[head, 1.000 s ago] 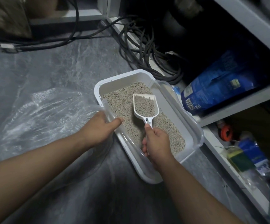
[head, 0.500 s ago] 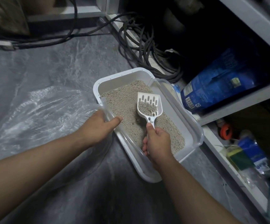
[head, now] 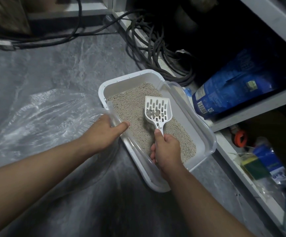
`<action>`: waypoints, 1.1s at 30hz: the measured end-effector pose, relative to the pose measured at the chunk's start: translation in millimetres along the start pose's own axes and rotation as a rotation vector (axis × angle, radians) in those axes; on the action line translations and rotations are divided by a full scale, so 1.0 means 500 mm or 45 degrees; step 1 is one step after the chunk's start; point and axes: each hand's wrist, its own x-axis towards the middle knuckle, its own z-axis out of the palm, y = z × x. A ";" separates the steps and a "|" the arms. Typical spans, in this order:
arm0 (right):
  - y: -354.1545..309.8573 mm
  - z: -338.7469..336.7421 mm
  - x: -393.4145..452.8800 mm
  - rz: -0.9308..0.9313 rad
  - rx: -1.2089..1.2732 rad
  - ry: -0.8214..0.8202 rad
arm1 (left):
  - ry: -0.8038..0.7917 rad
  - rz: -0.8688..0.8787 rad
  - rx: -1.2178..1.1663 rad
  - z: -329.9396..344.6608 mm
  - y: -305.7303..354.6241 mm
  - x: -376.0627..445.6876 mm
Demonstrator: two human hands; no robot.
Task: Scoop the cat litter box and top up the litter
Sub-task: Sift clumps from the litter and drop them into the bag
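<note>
While the right hand (head: pixel 167 147) grips the scoop (head: pixel 158 109), its fingers curled round the handle, it should keep the blade level so the clumps (head: pixel 153 114) stay put. Left hand (head: pixel 107 130) fingers clamp the litter box (head: pixel 205 132) rim; hold firm.

A home utility corner with a grey marbled floor (head: pixel 56 69). Coiled cables (head: pixel 156 53) and a blue bag (head: pixel 233 86) on white shelving (head: pixel 251 106) flank a cat litter box (head: pixel 205 134).

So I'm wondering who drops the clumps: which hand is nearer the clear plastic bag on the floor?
Left. The left hand grips the litter box rim beside the plastic bag; the right hand holds the scoop over the litter, farther away.
</note>
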 end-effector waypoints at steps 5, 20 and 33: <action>0.003 -0.001 0.003 0.009 0.023 0.006 | 0.016 0.005 0.001 0.002 0.000 0.003; -0.005 -0.004 -0.002 -0.040 0.023 0.004 | 0.174 -0.216 -0.343 -0.063 -0.063 0.065; -0.006 -0.002 0.009 0.030 0.162 -0.025 | 0.338 -0.184 -0.132 -0.120 -0.122 0.094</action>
